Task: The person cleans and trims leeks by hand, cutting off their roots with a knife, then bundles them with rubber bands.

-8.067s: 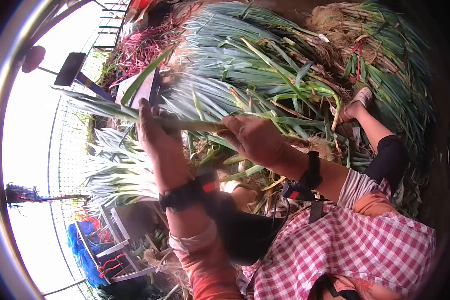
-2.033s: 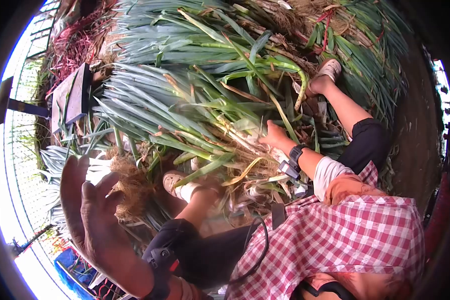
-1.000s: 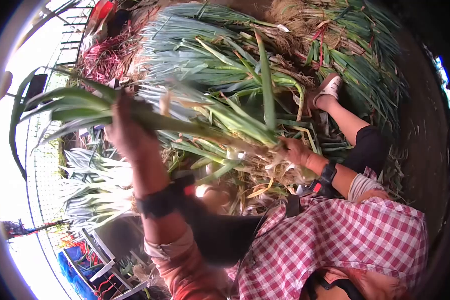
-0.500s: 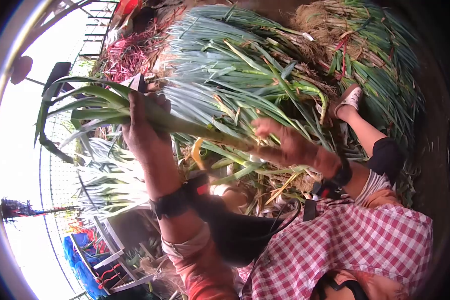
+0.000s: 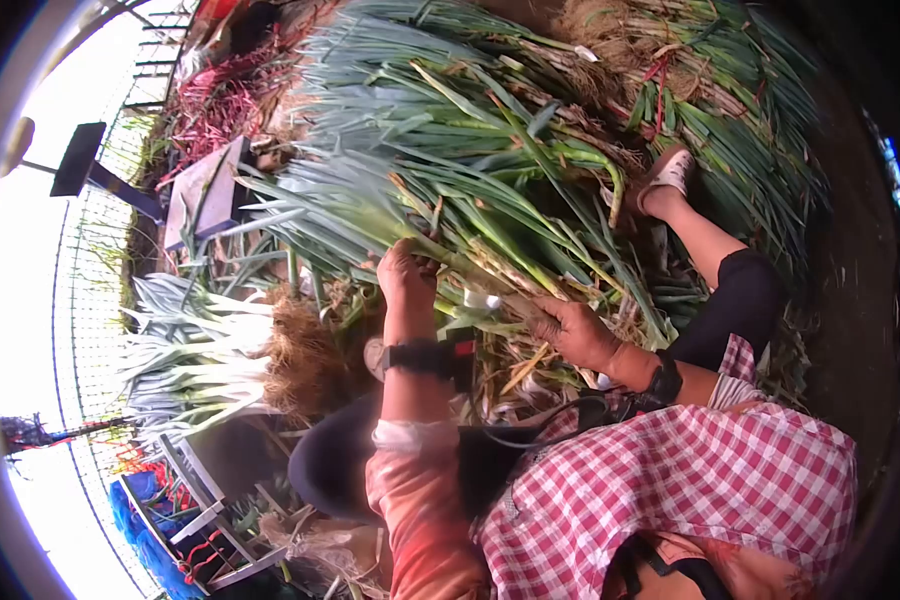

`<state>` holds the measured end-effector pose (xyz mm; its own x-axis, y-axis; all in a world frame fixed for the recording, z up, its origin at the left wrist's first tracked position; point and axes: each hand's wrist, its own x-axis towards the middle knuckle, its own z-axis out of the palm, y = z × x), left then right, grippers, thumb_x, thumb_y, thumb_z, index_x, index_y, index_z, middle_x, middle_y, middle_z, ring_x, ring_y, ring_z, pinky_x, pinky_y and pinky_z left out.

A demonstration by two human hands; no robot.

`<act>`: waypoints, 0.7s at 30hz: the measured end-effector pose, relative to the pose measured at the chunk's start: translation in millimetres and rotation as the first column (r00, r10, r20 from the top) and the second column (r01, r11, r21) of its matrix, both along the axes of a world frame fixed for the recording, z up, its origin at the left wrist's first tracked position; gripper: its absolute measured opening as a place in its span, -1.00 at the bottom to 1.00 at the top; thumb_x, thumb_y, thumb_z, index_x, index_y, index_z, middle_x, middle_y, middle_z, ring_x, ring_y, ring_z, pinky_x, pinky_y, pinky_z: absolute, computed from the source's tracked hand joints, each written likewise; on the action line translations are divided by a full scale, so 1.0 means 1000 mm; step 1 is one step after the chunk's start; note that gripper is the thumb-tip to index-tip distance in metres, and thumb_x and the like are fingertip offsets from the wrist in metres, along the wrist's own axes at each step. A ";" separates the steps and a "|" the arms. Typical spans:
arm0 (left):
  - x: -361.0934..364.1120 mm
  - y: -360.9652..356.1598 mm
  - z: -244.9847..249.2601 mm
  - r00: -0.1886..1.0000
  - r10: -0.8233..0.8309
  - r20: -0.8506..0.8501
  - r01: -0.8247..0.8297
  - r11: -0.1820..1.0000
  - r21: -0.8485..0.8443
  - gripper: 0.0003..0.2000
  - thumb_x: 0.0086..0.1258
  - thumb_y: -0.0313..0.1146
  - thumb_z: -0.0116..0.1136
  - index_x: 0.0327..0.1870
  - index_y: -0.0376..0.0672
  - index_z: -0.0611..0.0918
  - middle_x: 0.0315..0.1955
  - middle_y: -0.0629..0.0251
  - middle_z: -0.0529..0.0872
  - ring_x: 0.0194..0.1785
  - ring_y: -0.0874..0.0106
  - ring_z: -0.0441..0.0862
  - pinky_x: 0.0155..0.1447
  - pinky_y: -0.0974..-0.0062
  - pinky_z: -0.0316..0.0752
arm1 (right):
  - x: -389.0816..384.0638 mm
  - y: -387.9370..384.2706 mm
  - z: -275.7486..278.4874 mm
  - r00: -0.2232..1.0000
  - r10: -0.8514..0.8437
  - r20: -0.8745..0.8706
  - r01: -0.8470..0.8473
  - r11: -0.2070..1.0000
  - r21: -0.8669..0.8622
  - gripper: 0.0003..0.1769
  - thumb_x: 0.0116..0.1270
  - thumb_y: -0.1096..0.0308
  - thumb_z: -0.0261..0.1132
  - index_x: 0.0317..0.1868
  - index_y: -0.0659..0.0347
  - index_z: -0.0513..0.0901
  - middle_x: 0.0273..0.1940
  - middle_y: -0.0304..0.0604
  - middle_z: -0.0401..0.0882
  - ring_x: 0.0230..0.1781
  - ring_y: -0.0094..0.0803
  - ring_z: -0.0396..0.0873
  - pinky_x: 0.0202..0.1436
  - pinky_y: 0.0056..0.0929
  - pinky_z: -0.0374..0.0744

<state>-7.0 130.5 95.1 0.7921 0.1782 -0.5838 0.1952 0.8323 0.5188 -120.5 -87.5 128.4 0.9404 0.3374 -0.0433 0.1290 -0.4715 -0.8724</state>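
Observation:
My left hand (image 5: 407, 278) is closed around the upper part of a leek (image 5: 462, 266), just below its green leaves. Lower on the same stalk, toward the root end, the fingers of my right hand (image 5: 578, 334) are wrapped round it. The stalk slants down to the right between the two hands. Its leaves blend into the large pile of leeks (image 5: 390, 110) behind, so their tips are hard to pick out. To the left of my left hand lie cleaned leeks (image 5: 200, 350) with white stalks, their brown roots (image 5: 302, 350) side by side.
More leeks (image 5: 745, 150) with red ties lie at the upper right, near my shoe (image 5: 667, 178). A flat board (image 5: 206, 192) is at the upper left, by red strings (image 5: 220, 95). A metal frame (image 5: 195, 520) with a blue bag (image 5: 142, 515) stands at the lower left.
My left hand has come down and right, lowering the leek's leaves from the upper left onto the pile. My right hand, blurred with fingers lifted before, is now wrapped round the stalk.

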 end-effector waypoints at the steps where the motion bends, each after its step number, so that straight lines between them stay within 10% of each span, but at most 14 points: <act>1: -0.001 -0.004 -0.013 1.000 0.002 -0.008 -0.002 1.000 -0.008 -0.77 0.16 -0.59 -0.12 -0.15 -0.45 0.36 -0.27 -0.03 0.51 -0.17 0.13 0.54 -0.09 0.27 0.56 | -0.003 -0.006 0.003 1.000 0.002 -0.008 -0.002 1.000 -0.008 -0.64 0.20 0.21 0.16 -0.09 0.30 0.46 -0.36 0.10 0.51 -0.39 -0.06 0.51 -0.32 -0.31 0.46; 4: -0.002 -0.012 -0.036 0.995 0.019 -0.096 -0.030 0.993 -0.111 -0.78 0.14 -0.61 -0.09 -0.15 -0.39 0.38 -0.30 0.03 0.53 -0.19 0.15 0.55 -0.11 0.31 0.56 | -0.007 -0.023 0.023 1.000 0.005 0.027 0.003 0.955 -0.298 -0.70 0.19 0.27 0.12 -0.13 0.27 0.41 -0.38 0.12 0.50 -0.37 0.00 0.50 -0.36 -0.20 0.47; 12: -0.009 -0.028 -0.076 0.986 0.016 -0.164 -0.055 0.970 -0.236 -0.68 0.08 -0.65 -0.24 -0.09 -0.34 0.36 -0.19 0.04 0.49 -0.12 0.17 0.52 -0.14 0.27 0.51 | -0.018 -0.023 -0.010 0.989 -0.072 0.129 0.089 0.987 -0.130 -0.78 0.22 0.31 0.10 -0.26 0.31 0.47 -0.55 0.08 0.47 -0.57 -0.08 0.49 -0.50 -0.31 0.44; 15: -0.023 -0.043 -0.145 0.948 -0.316 0.026 0.301 0.873 -0.383 -0.74 0.11 -0.51 -0.16 -0.14 -0.28 0.41 -0.26 0.10 0.52 -0.21 0.25 0.53 -0.15 0.32 0.48 | 0.002 -0.013 -0.014 0.988 -0.109 -0.112 0.097 0.989 -0.108 -0.77 0.25 0.28 0.10 -0.37 0.32 0.49 -0.64 -0.13 0.43 -0.68 -0.40 0.42 -0.60 -0.48 0.40; 18: -0.064 -0.098 -0.174 0.866 -0.427 0.262 0.479 0.555 -0.680 -0.72 0.13 -0.32 0.02 -0.13 -0.20 0.44 -0.31 0.17 0.53 -0.24 0.28 0.51 -0.14 0.37 0.46 | 0.028 0.003 -0.029 0.771 -0.139 -0.621 0.419 0.846 0.330 -0.69 0.27 0.15 0.10 -0.46 0.24 0.48 -0.62 -0.37 0.37 -0.72 -0.68 0.27 -0.71 -0.72 0.26; 19: -0.080 -0.112 -0.174 0.834 -0.459 0.306 0.539 0.561 -0.628 -0.70 0.14 -0.26 0.08 -0.13 -0.17 0.45 -0.33 0.20 0.53 -0.24 0.29 0.50 -0.14 0.39 0.45 | 0.034 0.003 -0.025 0.774 -0.135 -0.618 0.415 0.847 0.334 -0.69 0.27 0.15 0.10 -0.46 0.24 0.48 -0.62 -0.37 0.37 -0.72 -0.68 0.27 -0.71 -0.72 0.26; 21: -0.111 -0.136 -0.141 0.702 -0.632 0.328 0.656 0.753 0.045 -0.66 0.13 -0.35 0.10 -0.05 -0.16 0.43 -0.18 0.22 0.50 -0.09 0.34 0.43 0.00 0.45 0.36 | 0.050 0.003 -0.013 0.726 -0.097 -0.681 0.460 0.805 0.376 -0.68 0.28 0.11 0.08 -0.30 0.24 0.47 -0.61 -0.38 0.31 -0.77 -0.71 0.16 -0.75 -0.73 0.14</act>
